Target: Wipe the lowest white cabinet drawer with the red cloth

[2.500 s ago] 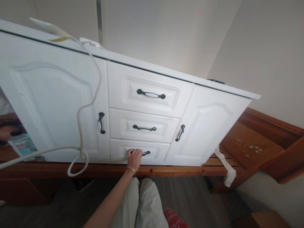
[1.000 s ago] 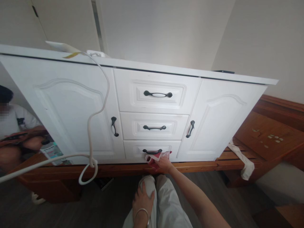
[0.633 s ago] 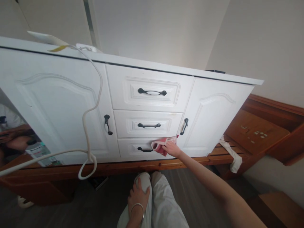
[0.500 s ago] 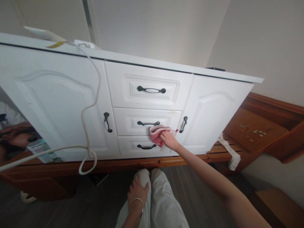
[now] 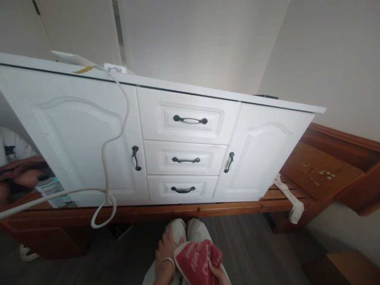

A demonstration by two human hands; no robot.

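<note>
A red cloth (image 5: 197, 260) with white lettering lies bunched over my lap at the bottom of the view. My right hand (image 5: 218, 274) grips its lower right edge, only the fingers showing. My left hand (image 5: 165, 248), with a bangle on the wrist, rests on my knee and touches the cloth's left edge. In front of me stands a white cabinet (image 5: 74, 130) with three shut drawers in the middle, each with a black handle. The bottom drawer (image 5: 181, 188) is the one nearest my hands.
A white cord (image 5: 108, 142) hangs from the cabinet top and loops at the lower left. The cabinet rests on a wooden platform (image 5: 166, 210). A white cloth strip (image 5: 289, 200) hangs at the right. Another person sits at the far left (image 5: 14, 166) near a bottle.
My right hand has come off the drawer fronts and drawn the red cloth back down to my lap. The left hand stays on my knee.
</note>
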